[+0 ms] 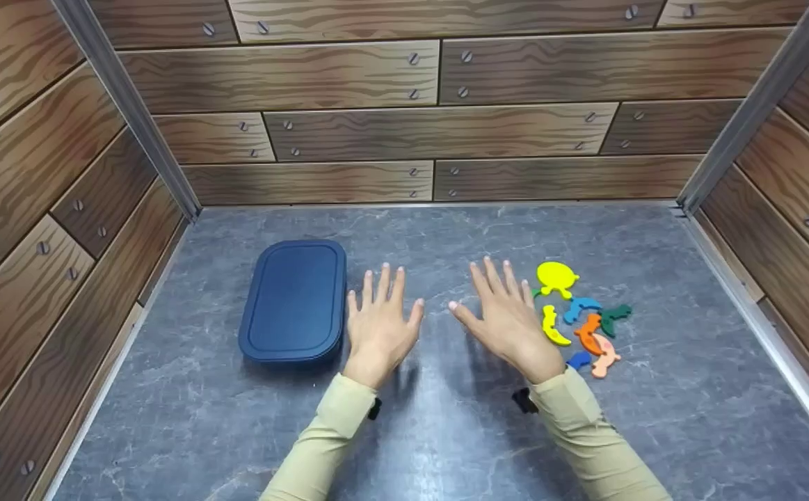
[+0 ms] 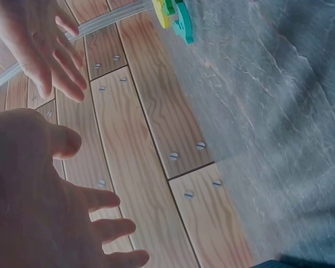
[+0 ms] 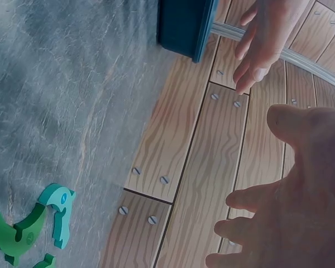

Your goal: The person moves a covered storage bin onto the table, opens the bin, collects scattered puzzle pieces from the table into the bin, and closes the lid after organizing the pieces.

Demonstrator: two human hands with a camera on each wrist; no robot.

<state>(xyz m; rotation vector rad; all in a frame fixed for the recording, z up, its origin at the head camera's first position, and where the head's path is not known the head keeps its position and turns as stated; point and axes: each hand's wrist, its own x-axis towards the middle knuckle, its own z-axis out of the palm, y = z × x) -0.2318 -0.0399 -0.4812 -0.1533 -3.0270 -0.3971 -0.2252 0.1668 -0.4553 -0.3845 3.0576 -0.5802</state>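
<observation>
- Farthest left we had the dark-blue lidded container (image 1: 293, 303) on the grey marbled tabletop (image 1: 439, 229); we judged its smooth sides would need a level, two-sided grip.
- Just beside it, our left hand (image 1: 380, 334) hovered back upward, fingers straight and spread apart, holding nothing.
- Across a gap, our right hand (image 1: 512, 327) was likewise empty, its fingers straight and apart, near the toy pieces. A thumb-and-fingertip pinch seemed better to us than a flat palm, which could scatter them.
- At the right we saw a rounded yellow piece (image 1: 556, 276), a crescent-shaped yellow piece (image 1: 552, 327), a light-blue piece (image 1: 583, 308), an orange piece (image 1: 588, 334), a peach piece (image 1: 604, 357) and a dark-green piece (image 1: 615, 319). They lay close, so lifting each straight up looked safest to us.
</observation>
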